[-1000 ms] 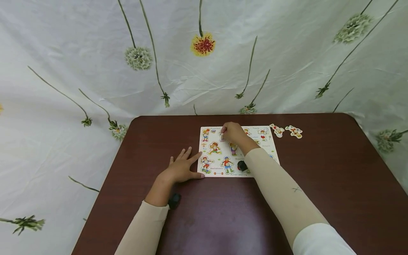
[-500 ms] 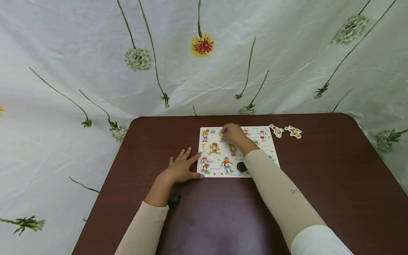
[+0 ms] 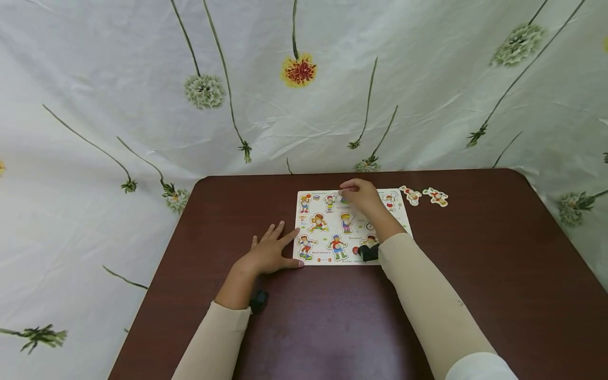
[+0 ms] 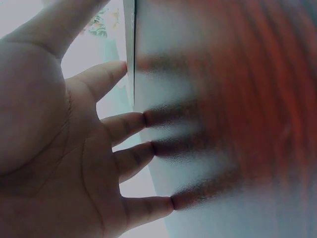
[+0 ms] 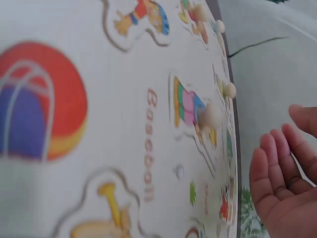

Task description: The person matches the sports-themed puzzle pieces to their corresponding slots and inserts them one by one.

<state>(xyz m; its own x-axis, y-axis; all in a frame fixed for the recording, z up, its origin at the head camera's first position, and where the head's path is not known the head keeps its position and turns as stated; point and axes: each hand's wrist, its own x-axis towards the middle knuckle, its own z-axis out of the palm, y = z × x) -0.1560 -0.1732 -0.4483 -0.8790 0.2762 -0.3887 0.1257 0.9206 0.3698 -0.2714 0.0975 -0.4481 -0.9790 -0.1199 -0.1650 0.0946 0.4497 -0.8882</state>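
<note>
A white sports puzzle board (image 3: 332,237) with knobbed figure pieces lies on the table. My left hand (image 3: 268,253) is spread at its left side, thumb and index finger touching the board's edge. In the left wrist view, the other fingertips (image 4: 148,204) rest on the tabletop. Above the board's upper row hovers my right hand (image 3: 368,200), fingers loosely bent; the right wrist view shows nothing between its thumb and fingers (image 5: 277,168). A baseball figure (image 5: 188,106) with a wooden knob sits in the board's middle. Some right-side figures are hidden by my right hand and forearm.
Two loose figure pieces, one (image 3: 410,195) by the board's upper right corner and another (image 3: 435,197) farther right, lie on the dark brown table (image 3: 475,253). A flower-patterned white cloth (image 3: 266,79) hangs behind the table's back edge.
My right hand has moved right and slightly away from a figure in the upper row, which now shows in the board. Its fingers have loosened. My left hand has stayed in place.
</note>
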